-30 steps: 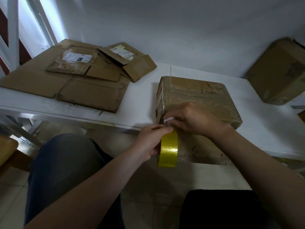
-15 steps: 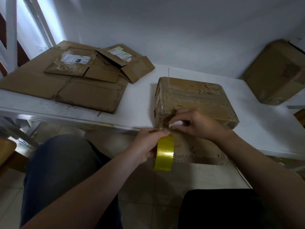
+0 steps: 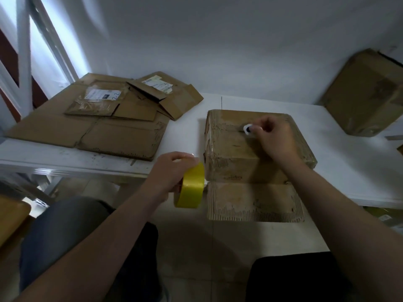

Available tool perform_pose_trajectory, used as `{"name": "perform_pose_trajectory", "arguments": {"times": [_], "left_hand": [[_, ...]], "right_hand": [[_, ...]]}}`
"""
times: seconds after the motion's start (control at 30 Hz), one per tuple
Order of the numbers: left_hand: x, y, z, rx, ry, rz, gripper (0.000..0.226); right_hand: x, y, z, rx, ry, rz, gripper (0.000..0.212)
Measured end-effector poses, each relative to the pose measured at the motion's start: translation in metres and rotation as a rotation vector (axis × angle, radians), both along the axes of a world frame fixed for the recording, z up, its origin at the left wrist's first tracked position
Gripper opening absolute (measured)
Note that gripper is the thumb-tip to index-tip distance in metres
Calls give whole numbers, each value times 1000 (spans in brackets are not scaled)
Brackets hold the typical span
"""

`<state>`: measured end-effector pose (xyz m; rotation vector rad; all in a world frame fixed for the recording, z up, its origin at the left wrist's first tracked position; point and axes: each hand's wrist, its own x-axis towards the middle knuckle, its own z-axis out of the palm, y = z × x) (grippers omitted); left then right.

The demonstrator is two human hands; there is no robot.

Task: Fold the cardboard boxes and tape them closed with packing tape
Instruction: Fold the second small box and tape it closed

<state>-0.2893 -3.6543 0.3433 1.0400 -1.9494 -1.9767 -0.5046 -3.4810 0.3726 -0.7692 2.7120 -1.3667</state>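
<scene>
Box: the box (image 3: pixel 235 153) sits on the counter (image 3: pixel 185 129) at its front edge, top folded down; one flap (image 3: pixel 250 201) hangs loose over the edge.
Left hand: the left hand (image 3: pixel 168 171) has its fingers curled round the yellow tape roll (image 3: pixel 192 188), just left of the box's front corner.
Right hand: the right hand (image 3: pixel 274 140) is over the box top, fingers pinching a white bit (image 3: pixel 247 129); what it is, I cannot tell.
Done: box shaped; no strip plainly laid.
To do: probably tape the top and flap. The flat cardboard (image 3: pixel 98 125) on the left is unfolded. A second box (image 3: pixel 366 94) sits far right.
</scene>
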Motion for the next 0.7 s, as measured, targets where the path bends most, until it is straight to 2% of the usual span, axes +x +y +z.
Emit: {"name": "perform_pose_trajectory", "arguments": {"times": [0.03,0.1,0.17,0.27,0.37,0.47,0.57,0.7], "left_hand": [[-3,-7,6,-20,4,1,24],[-12,-20,16,-66,14,6,31],[-22,-32,25,-98,32,21,31],[-37,-45,31,-98,39,41,31],[-49,-50,29,-104,35,16,35],[-56,-55,26,-87,39,-13,35],[-63,-59,22,-54,44,6,36],[-67,-63,17,-36,48,17,34]], "right_hand": [[-7,0,-2,154,63,-26,13],[-8,0,-4,420,338,-46,17],[7,-4,-2,402,560,62,22],[36,-19,-10,374,541,277,43],[51,-29,-38,504,643,248,63],[54,-29,-56,477,796,186,60],[49,-23,-62,456,917,244,55],[43,-16,-62,535,925,360,63]]}}
